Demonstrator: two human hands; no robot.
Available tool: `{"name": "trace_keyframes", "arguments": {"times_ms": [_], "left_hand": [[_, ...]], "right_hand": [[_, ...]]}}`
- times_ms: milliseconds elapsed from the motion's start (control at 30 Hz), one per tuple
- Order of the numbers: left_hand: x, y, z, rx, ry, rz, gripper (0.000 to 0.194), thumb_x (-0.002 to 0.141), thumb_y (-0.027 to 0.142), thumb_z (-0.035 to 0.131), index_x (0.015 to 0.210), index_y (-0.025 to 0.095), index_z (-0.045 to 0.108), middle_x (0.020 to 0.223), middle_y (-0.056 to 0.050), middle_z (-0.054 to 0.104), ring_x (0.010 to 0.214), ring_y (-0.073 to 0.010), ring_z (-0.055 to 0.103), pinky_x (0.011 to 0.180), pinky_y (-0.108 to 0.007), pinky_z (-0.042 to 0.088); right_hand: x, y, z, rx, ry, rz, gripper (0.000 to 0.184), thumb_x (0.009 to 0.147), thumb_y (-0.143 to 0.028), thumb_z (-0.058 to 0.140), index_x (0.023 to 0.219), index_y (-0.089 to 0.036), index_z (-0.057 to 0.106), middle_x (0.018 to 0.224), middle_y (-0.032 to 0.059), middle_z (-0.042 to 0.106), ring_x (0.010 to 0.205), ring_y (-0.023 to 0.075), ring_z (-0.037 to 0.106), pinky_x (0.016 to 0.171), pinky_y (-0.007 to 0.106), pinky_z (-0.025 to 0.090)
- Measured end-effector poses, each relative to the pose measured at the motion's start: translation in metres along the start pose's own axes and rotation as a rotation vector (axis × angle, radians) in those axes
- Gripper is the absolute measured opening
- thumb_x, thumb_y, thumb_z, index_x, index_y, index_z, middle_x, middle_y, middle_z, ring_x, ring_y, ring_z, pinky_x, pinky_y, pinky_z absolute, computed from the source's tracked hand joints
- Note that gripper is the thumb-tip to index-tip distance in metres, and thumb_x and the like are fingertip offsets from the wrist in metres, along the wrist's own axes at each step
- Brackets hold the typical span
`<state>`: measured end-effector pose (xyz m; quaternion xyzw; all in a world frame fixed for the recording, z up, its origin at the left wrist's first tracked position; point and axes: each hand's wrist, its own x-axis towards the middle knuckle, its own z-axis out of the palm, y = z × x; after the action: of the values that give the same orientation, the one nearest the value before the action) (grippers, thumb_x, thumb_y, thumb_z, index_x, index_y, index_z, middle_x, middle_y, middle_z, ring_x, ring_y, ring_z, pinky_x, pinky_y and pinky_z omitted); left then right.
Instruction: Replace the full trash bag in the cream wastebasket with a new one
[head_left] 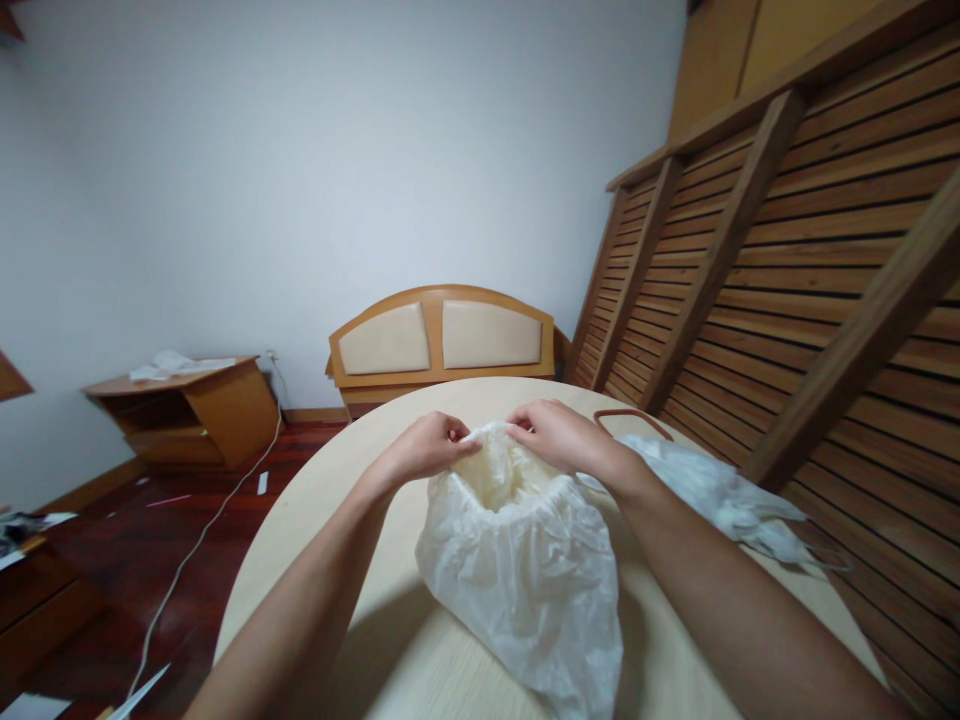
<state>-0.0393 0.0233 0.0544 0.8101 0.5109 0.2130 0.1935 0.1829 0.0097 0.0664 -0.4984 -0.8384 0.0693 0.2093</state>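
Note:
A white, thin, crinkled bag [525, 580] with a gathered mouth stands on the round pale table, its opening facing up toward me and its lower part hanging toward the near side. At the far left of its rim, my left hand [431, 445] pinches the edge between thumb and fingers. My right hand [555, 432] pinches the same rim a little to the right, so a short stretch of edge lies between the two hands. The inside looks pale yellowish. Part of the right rim is hidden behind my right hand and wrist.
More crumpled white bags [712, 495] with thin cords lie on the right of the round table [300, 560], near a brown loop handle [634, 418]. A slatted wooden panel [750, 280] leans along the right. Beyond stand a headboard [442, 335] and a low cabinet [232, 415]; a cable [202, 535] crosses the floor.

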Motion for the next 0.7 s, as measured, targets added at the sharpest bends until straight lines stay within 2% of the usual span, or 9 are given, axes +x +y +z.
{"name": "trace_keyframes", "arguments": {"times_ms": [100, 200, 300, 367, 400, 500, 600, 700], "left_hand": [[-0.005, 0.003, -0.005, -0.02, -0.039, -0.026, 0.051, 0.073, 0.063, 0.066, 0.083, 0.014, 0.076, 0.068, -0.002, 0.068, 0.063, -0.017, 0.059, 0.055, -0.024, 0.037], [-0.008, 0.01, -0.008, -0.088, 0.006, -0.026, 0.051, 0.078, 0.064, 0.063, 0.086, 0.015, 0.077, 0.078, -0.006, 0.075, 0.071, -0.0198, 0.066, 0.059, -0.025, 0.043], [-0.005, 0.016, -0.006, -0.177, 0.136, 0.064, 0.043, 0.083, 0.053, 0.062, 0.095, 0.014, 0.077, 0.095, -0.009, 0.078, 0.079, -0.0204, 0.068, 0.068, -0.026, 0.048], [-0.001, 0.016, -0.001, -0.202, 0.18, 0.114, 0.038, 0.082, 0.046, 0.064, 0.097, 0.013, 0.077, 0.096, -0.01, 0.078, 0.079, -0.0197, 0.068, 0.069, -0.026, 0.048], [0.001, 0.015, 0.002, -0.208, 0.185, 0.122, 0.036, 0.081, 0.044, 0.066, 0.096, 0.013, 0.077, 0.093, -0.01, 0.078, 0.077, -0.0192, 0.067, 0.068, -0.026, 0.048], [0.004, 0.01, 0.008, -0.213, 0.161, 0.122, 0.03, 0.079, 0.04, 0.068, 0.09, 0.014, 0.078, 0.085, -0.008, 0.077, 0.072, -0.0177, 0.066, 0.063, -0.025, 0.046], [0.005, 0.006, 0.009, -0.213, 0.141, 0.112, 0.026, 0.077, 0.036, 0.069, 0.087, 0.014, 0.078, 0.081, -0.006, 0.076, 0.068, -0.0163, 0.066, 0.06, -0.023, 0.045], [0.004, 0.007, 0.007, -0.21, 0.127, 0.104, 0.024, 0.076, 0.035, 0.069, 0.086, 0.014, 0.078, 0.08, -0.006, 0.076, 0.068, -0.0159, 0.066, 0.058, -0.023, 0.044]], "right_hand": [[-0.001, 0.0, -0.001, -0.039, -0.008, 0.035, 0.03, 0.095, -0.031, 0.054, 0.086, -0.019, 0.08, 0.088, 0.01, 0.079, 0.078, 0.0223, 0.072, 0.068, 0.027, 0.047], [-0.001, 0.002, 0.0, -0.055, 0.006, 0.067, 0.03, 0.095, -0.034, 0.055, 0.087, -0.019, 0.08, 0.087, 0.0104, 0.079, 0.08, 0.0238, 0.073, 0.07, 0.029, 0.048], [0.001, 0.002, 0.004, -0.007, 0.104, 0.055, 0.031, 0.092, -0.037, 0.061, 0.109, -0.017, 0.077, 0.108, 0.0126, 0.078, 0.095, 0.0262, 0.073, 0.082, 0.031, 0.052], [0.002, 0.001, 0.006, 0.075, 0.162, -0.017, 0.037, 0.091, -0.035, 0.062, 0.123, -0.017, 0.071, 0.123, 0.012, 0.073, 0.103, 0.0244, 0.072, 0.088, 0.031, 0.052], [0.003, 0.0, 0.006, 0.114, 0.163, -0.06, 0.037, 0.092, -0.034, 0.061, 0.124, -0.019, 0.071, 0.124, 0.0106, 0.073, 0.103, 0.023, 0.072, 0.089, 0.03, 0.052], [0.003, -0.003, 0.006, 0.157, 0.106, -0.108, 0.026, 0.094, -0.032, 0.059, 0.107, -0.023, 0.078, 0.108, 0.0067, 0.078, 0.097, 0.0214, 0.073, 0.083, 0.027, 0.051], [0.003, -0.002, 0.003, 0.123, 0.093, -0.035, 0.021, 0.091, -0.03, 0.062, 0.095, -0.022, 0.081, 0.096, 0.0067, 0.08, 0.089, 0.0208, 0.073, 0.076, 0.026, 0.048], [0.001, 0.0, -0.001, 0.075, 0.061, 0.046, 0.024, 0.09, -0.031, 0.061, 0.083, -0.019, 0.081, 0.085, 0.0073, 0.08, 0.078, 0.019, 0.071, 0.064, 0.025, 0.042]]}}
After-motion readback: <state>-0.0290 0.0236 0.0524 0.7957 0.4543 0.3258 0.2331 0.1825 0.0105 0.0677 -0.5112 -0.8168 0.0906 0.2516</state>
